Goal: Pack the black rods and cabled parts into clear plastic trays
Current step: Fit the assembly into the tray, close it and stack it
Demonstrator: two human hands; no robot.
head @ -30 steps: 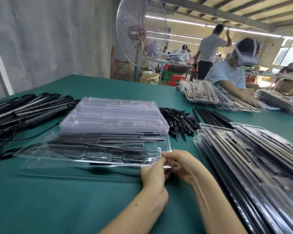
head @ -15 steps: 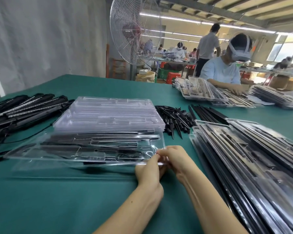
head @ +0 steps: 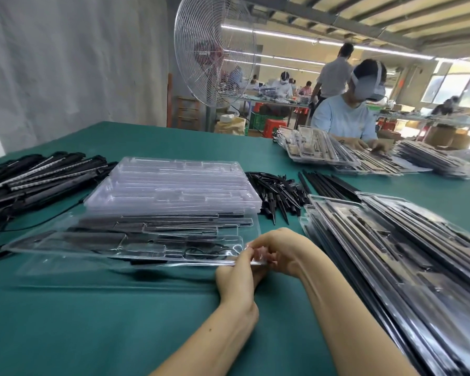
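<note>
the left hand (head: 236, 278) and right hand (head: 282, 251) pinch the corner rim of the filled tray (head: 120, 240), just in front of the empty tray stack (head: 174, 185); the thin plastic looks light, bendy and slippery, so hold its edges.

Green cloth (head: 92, 321) lies open nearside; a packed tray stack (head: 391, 253) (seemingly deep) walls the right.

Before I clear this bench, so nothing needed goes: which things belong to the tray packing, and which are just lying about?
Job: filled tray, pinched by left hand and right hand; empty tray stack; black rods; cabled parts; packed trays.
Lying about: standing fan; red stool; cardboard boxes.
</note>
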